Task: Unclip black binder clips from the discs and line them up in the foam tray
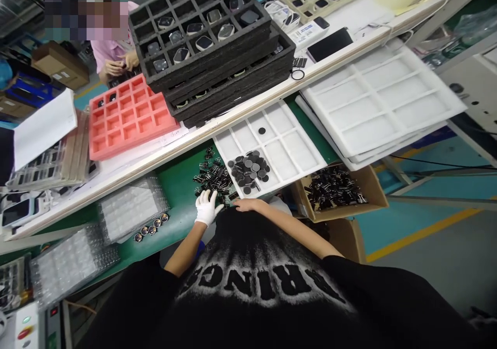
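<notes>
We located the pile of black binder clips (214,175) on the green surface (180,170), left of the white tray (283,155). We held the gloved left hand (207,208) back up at its near edge, fingers partly spread, any grasp unconfirmed. We pointed the bare right hand (246,204) leftward beside the tray's near corner; its closure and hold we could not determine.

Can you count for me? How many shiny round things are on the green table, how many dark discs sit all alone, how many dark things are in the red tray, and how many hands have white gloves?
Shiny round things: 5
Lone dark disc: 1
Dark things in the red tray: 2
White-gloved hand: 1
Total: 9
</notes>
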`<state>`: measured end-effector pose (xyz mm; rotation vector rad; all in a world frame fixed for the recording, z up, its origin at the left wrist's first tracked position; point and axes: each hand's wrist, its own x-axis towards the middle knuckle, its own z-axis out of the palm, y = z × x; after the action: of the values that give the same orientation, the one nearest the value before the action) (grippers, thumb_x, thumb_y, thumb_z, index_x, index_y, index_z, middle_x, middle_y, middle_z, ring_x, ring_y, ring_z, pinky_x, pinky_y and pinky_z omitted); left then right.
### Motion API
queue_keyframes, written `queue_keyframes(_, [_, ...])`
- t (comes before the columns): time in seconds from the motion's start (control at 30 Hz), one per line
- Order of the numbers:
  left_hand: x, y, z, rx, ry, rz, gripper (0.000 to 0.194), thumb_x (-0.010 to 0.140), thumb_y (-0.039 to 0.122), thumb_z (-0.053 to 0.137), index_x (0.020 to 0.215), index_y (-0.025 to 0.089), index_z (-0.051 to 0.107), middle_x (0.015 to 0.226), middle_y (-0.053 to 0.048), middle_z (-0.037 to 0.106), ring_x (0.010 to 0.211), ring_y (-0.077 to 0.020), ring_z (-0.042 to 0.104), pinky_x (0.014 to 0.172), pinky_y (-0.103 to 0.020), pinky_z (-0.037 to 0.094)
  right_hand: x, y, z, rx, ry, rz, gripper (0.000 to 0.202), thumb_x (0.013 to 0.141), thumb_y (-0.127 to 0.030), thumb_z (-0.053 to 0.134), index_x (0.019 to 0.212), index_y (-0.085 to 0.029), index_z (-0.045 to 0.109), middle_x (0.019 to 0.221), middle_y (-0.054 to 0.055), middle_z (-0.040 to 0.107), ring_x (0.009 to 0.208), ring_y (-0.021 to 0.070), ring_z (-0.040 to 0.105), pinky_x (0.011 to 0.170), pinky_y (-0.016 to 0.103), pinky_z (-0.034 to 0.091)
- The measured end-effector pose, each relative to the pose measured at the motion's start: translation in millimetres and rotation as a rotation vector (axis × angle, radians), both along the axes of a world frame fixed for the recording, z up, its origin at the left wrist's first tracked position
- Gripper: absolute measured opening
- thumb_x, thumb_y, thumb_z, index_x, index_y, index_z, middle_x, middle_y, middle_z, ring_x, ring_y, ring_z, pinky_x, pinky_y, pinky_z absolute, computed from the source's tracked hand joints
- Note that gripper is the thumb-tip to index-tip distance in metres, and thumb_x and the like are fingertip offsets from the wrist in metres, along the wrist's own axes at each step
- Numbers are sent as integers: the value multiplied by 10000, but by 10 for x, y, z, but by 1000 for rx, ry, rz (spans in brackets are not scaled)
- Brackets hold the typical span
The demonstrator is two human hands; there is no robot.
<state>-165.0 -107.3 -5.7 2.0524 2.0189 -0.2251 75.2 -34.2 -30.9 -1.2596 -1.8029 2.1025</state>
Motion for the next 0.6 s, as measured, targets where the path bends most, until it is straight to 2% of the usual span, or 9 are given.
queue_keyframes(0.1, [95, -30, 21, 28, 37, 10, 640, 1005, 515, 515, 1548, 176, 537, 1639, -230, 422, 1579, -392, 284, 1267, -570, 206, 18, -23, -15, -74, 45, -17, 139, 969, -274, 737, 1063, -173, 735, 1191, 85, 724, 1078, 215, 692, 1022, 455, 570])
queue_keyframes(0.17, [93, -146, 66, 14, 53, -16, 631, 992, 505, 543, 1526, 170, 564, 1615, -230, 458, 1562, -388, 322, 1260, -556, 233, 111, -57, -11, -106, 81, -78, 87, 888, -152, 765, 970, -182, 766, 1115, 74, 760, 1067, 231, 710, 1082, 468, 533])
queue_keyframes(0.23, [41, -267, 111, -15, 64, -61, 621, 947, 465, 626, 1500, 183, 596, 1583, -220, 504, 1537, -379, 371, 1250, -536, 267, 279, -114, -21, -139, 117, -185, 163, 853, -91, 718, 956, -197, 787, 1062, 63, 782, 1028, 238, 733, 1090, 450, 528])
queue_keyframes(0.3, [-14, -320, 126, -43, 77, -105, 626, 901, 379, 687, 1496, 204, 602, 1569, -208, 524, 1522, -369, 399, 1239, -526, 291, 519, -203, -57, -177, 133, -334, 227, 884, -116, 638, 1037, -195, 785, 1084, 66, 787, 992, 234, 750, 1043, 431, 557])
queue_keyframes(0.37, [-23, -277, 94, -54, 96, -123, 630, 894, 351, 692, 1502, 216, 596, 1575, -210, 515, 1519, -378, 399, 1232, -543, 299, 792, -318, -116, -214, 118, -511, 286, 919, -158, 562, 1127, -177, 759, 1147, 95, 777, 979, 233, 756, 994, 427, 582])
queue_keyframes(0.47, [76, -108, -12, -36, 129, -117, 630, 941, 462, 640, 1517, 214, 580, 1598, -230, 476, 1522, -412, 374, 1225, -590, 287, 1127, -476, -217, -256, 64, -758, 342, 910, -185, 534, 1195, -166, 722, 1238, 137, 746, 1027, 247, 746, 954, 426, 596])
queue_keyframes(0.6, [266, 54, -80, -9, 163, -116, 663, 953, 522, 615, 1531, 202, 564, 1605, -247, 452, 1499, -423, 387, 1213, -614, 291, 1221, -530, -303, -292, 27, -954, 315, 912, -214, 539, 1167, -194, 724, 1243, 127, 735, 1108, 258, 721, 970, 409, 589])
